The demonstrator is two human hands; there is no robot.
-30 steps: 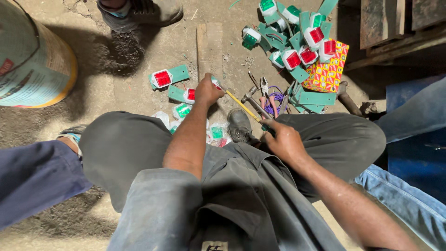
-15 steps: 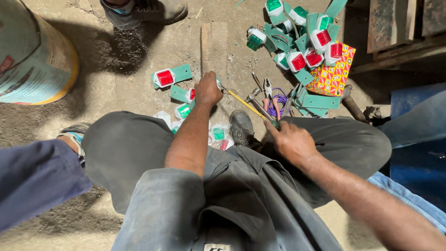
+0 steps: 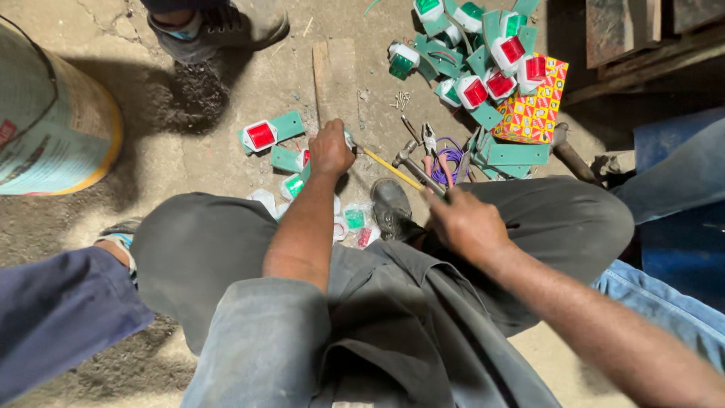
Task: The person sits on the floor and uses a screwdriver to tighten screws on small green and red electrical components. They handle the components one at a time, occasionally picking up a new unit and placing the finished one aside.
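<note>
The left hand (image 3: 330,148) is clenched around a small lamp unit on the concrete floor (image 3: 226,151), and the right hand (image 3: 464,221) grasps a yellow-handled screwdriver (image 3: 390,168) whose tip meets that unit; the pile of red and green lamps (image 3: 483,68) lies beyond both hands

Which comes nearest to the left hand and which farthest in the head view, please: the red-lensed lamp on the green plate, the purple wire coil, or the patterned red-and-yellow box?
From the left hand:
1. Red-lensed lamp, just to its left.
2. Purple wire coil, to its right among the tools.
3. Patterned box, far right by the lamp pile.
</note>
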